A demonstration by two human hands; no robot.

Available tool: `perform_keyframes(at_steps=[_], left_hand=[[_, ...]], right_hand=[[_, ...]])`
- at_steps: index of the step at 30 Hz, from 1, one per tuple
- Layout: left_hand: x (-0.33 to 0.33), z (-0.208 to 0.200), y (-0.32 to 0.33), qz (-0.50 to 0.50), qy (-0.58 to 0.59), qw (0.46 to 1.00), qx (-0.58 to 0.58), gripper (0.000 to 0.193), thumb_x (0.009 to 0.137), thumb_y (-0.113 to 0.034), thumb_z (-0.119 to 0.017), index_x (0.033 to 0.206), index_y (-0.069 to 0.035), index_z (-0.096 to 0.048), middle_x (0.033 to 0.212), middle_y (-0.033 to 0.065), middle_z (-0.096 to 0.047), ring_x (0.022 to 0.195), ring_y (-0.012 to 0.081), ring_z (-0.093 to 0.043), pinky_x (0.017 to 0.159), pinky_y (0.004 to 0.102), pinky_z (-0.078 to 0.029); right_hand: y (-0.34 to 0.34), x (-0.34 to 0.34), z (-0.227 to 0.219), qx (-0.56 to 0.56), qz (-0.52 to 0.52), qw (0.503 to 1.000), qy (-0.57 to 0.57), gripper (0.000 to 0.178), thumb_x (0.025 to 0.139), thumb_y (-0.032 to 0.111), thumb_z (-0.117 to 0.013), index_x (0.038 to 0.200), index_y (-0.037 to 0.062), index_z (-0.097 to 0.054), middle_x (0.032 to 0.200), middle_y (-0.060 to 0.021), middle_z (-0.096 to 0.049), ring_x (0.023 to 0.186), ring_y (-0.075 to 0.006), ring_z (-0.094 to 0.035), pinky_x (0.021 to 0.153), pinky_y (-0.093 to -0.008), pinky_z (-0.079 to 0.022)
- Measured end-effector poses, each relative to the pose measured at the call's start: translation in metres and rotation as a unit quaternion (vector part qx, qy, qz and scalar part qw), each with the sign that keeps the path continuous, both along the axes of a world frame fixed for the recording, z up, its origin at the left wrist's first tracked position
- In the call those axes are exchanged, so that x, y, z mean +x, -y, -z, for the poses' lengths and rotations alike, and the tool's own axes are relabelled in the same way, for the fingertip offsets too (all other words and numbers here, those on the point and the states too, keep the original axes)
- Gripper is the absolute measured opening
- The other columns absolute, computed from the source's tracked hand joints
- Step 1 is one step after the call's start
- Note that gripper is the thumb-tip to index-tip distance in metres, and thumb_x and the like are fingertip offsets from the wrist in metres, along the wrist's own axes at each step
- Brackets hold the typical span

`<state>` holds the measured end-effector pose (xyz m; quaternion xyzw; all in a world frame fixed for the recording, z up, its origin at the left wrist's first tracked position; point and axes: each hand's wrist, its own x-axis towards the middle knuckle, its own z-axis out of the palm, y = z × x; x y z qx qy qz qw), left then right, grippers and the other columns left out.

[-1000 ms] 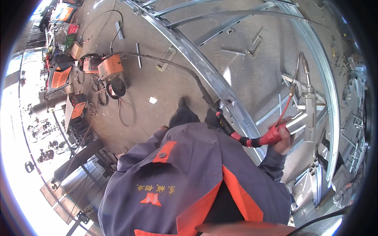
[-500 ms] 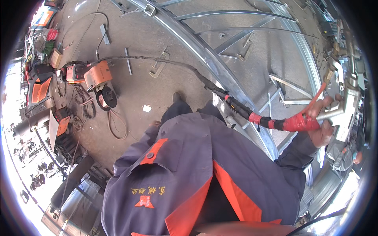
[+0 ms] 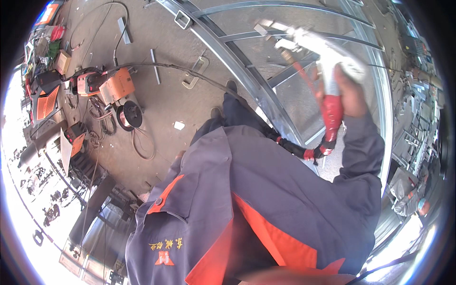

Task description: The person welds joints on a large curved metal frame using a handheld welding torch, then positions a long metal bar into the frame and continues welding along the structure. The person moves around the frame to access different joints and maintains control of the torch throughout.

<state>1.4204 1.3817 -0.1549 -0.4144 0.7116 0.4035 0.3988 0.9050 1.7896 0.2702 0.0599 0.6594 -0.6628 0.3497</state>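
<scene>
My right hand [image 3: 350,92] is wrapped round the grip of a silvery welding gun [image 3: 332,53], which is smeared by motion. Red tape [image 3: 332,111] covers the lower end of its handle. From there a thick black cable [image 3: 302,152], banded with red tape, drops down and passes behind my jacket. The gun's nozzle end points up and left, above the galvanized steel frame [image 3: 259,88]. Of my left hand [image 3: 180,154] only a sliver shows beside the jacket, low at my side; its fingers are hidden.
At the left stand an orange wire feeder [image 3: 119,87] with a wire spool [image 3: 128,116] and coiled hoses [image 3: 142,146]. A C-clamp [image 3: 194,76] and a metal strip [image 3: 155,66] lie on the floor. Another person [image 3: 407,197] is at the far right edge.
My right hand has swung the welding gun from the far right up and leftward over the frame. My body has turned slightly, and both shoes now show.
</scene>
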Motion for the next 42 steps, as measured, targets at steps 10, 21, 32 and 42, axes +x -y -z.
perform_keyframes(at_steps=[10, 21, 32, 42], left_hand=[[-0.031, -0.024, 0.016, -0.018, 0.071, 0.997, -0.024, 0.041, 0.084, -0.037, -0.077, 0.116, -0.014, -0.07, 0.111, 0.0155, -0.074, 0.109, 0.0283, -0.07, 0.093, 0.0385, -0.054], [-0.038, -0.03, 0.023, -0.013, 0.095, 0.995, -0.028, 0.043, 0.084, -0.038, -0.077, 0.119, -0.015, -0.069, 0.114, 0.0159, -0.073, 0.113, 0.0287, -0.068, 0.096, 0.0383, -0.053], [-0.025, -0.015, 0.015, -0.023, 0.1, 0.994, -0.029, 0.045, 0.084, -0.039, -0.076, 0.122, -0.016, -0.068, 0.117, 0.0162, -0.072, 0.116, 0.029, -0.067, 0.098, 0.038, -0.052], [-0.018, -0.006, 0.01, 0.061, 0.139, 0.988, -0.022, 0.045, 0.085, -0.04, -0.073, 0.124, -0.018, -0.067, 0.121, 0.0161, -0.071, 0.12, 0.029, -0.065, 0.1, 0.0381, -0.05]], right_hand=[[0.046, -0.068, 0.094, -0.04, -0.11, 0.986, 0.117, 0.045, 0.1, 0.043, -0.061, 0.119, 0.0028, -0.061, 0.09, -0.0078, -0.067, 0.063, -0.0138, -0.063, 0.054, -0.0272, -0.051], [0.047, -0.081, 0.123, -0.046, -0.126, 0.981, 0.141, 0.046, 0.099, 0.045, -0.062, 0.118, 0.0027, -0.062, 0.089, -0.0062, -0.066, 0.062, -0.0141, -0.062, 0.054, -0.0278, -0.049], [0.05, -0.08, 0.124, -0.044, -0.135, 0.983, 0.118, 0.033, 0.1, 0.033, -0.065, 0.11, 0.0024, -0.064, 0.085, -0.0047, -0.064, 0.065, -0.0129, -0.061, 0.058, -0.028, -0.049], [0.055, -0.079, 0.117, -0.045, -0.15, 0.982, 0.107, 0.03, 0.1, 0.03, -0.064, 0.109, 0.0006, -0.063, 0.085, -0.0042, -0.062, 0.065, -0.0123, -0.06, 0.058, -0.0277, -0.049]])
